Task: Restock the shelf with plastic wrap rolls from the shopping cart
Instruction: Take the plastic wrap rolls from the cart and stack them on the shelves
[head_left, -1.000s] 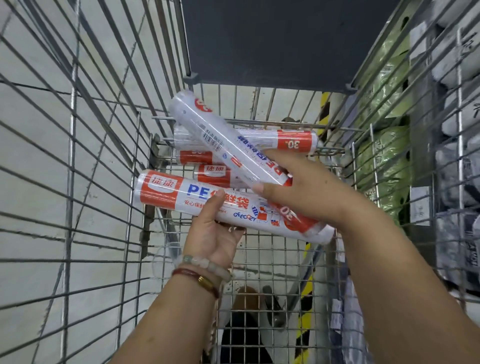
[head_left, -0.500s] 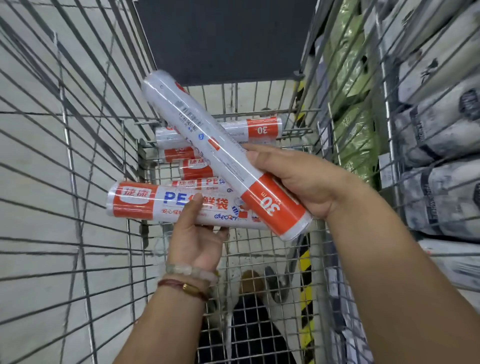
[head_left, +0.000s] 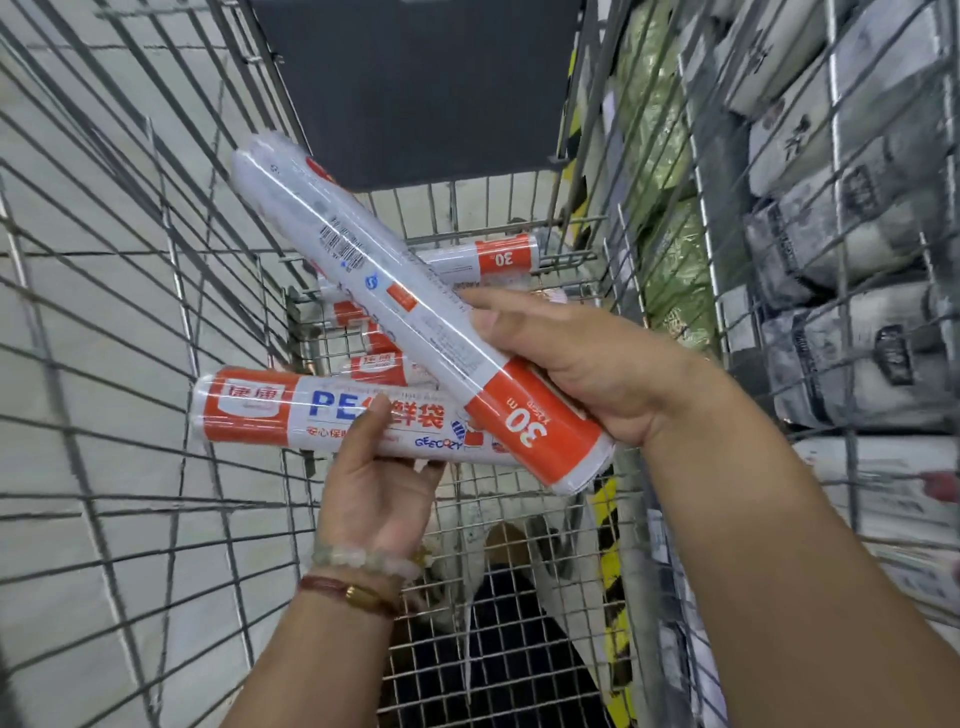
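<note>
Your left hand (head_left: 384, 483) was clamped on one plastic wrap roll (head_left: 291, 410); your right hand (head_left: 587, 374) was clamped on another (head_left: 415, 312) crossing it, pointing to 11 o'clock. Both hung above the shopping cart (head_left: 156, 312). Lifting them clear before swinging to the shelf at 3 o'clock seemed wise.

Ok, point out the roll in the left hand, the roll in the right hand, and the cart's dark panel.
Left-hand roll (head_left: 249, 410): head view, its orange end band.
Right-hand roll (head_left: 358, 260): head view, its white middle.
Dark panel (head_left: 415, 88): head view, its centre.
</note>
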